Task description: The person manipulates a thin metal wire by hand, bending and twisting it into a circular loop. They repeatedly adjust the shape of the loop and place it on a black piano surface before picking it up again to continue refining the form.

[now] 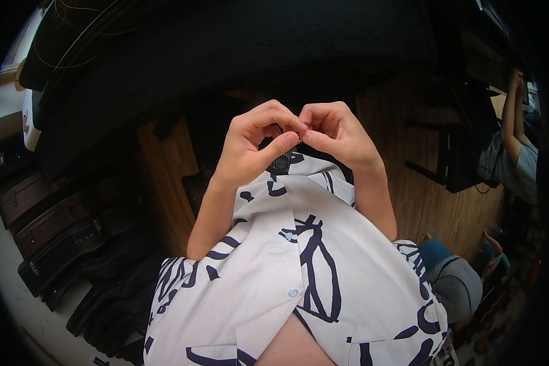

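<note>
My left hand (250, 143) and my right hand (343, 135) are raised in front of my shirt, fingertips meeting. Each hand is closed in a pinch, thumb against bent fingers. Between the two thumbs a tiny dark thing with a bright glint (299, 136) shows. It is too small to name, and the fingers cover most of it. Beyond the hands stretches a broad black surface (274, 55).
Several dark instrument cases (58, 241) stand in a row at the left. Thin pale strands (64, 66) curl over the black surface's far left. At the right are a dark stool-like frame (448, 158), another person's raised arms (511, 119) and more people lower down. The floor (402, 140) is wooden.
</note>
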Tool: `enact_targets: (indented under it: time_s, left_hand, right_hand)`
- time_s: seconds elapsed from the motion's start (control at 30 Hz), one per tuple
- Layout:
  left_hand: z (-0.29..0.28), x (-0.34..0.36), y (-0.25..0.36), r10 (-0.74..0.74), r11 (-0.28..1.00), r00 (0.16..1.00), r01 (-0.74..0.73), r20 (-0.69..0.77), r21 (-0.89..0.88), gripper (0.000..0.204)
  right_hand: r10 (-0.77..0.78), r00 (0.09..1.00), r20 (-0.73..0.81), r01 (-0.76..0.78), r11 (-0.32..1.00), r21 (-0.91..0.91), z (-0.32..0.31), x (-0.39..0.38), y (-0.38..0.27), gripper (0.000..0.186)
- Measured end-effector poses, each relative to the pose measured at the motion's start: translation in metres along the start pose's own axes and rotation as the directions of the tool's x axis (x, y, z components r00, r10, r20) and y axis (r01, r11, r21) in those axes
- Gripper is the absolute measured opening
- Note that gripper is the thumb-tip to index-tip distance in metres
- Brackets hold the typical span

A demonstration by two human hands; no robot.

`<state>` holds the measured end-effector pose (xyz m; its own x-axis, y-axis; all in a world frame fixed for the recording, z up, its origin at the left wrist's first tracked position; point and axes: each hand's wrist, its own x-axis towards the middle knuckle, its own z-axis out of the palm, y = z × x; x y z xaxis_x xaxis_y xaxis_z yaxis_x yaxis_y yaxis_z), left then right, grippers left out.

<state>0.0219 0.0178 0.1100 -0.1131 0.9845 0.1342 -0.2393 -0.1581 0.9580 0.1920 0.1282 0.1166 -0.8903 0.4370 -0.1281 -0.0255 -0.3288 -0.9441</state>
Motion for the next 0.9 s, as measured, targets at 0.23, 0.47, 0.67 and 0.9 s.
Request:
enact_targets:
  time_s: [0.23,0.47,0.67,0.9]
  left_hand:
    - [0.001,-0.001,0.016,-0.145,0.987,0.989,0.147,-0.04,0.07,0.01]
    - [-0.001,-0.001,0.016,-0.083,0.996,0.996,0.082,0.022,0.032,0.007]
    - [0.001,-0.001,0.003,0.074,0.997,0.997,-0.074,0.005,-0.025,0.004]
    - [0.015,0.002,0.002,0.309,0.946,0.946,-0.295,-0.095,0.135,0.007]
  right_hand:
    - [0.067,0.998,0.001,-0.066,0.985,-0.16,0.002,-0.002,-0.011,0.011]
    - [-0.065,0.997,0.045,0.068,0.994,-0.082,0.003,-0.002,-0.006,0.009]
    - [-0.135,0.989,0.057,0.133,0.99,0.039,0.005,-0.001,-0.009,0.013]
    - [-0.162,0.987,-0.02,0.16,0.938,0.309,0.017,0.003,0.002,0.019]
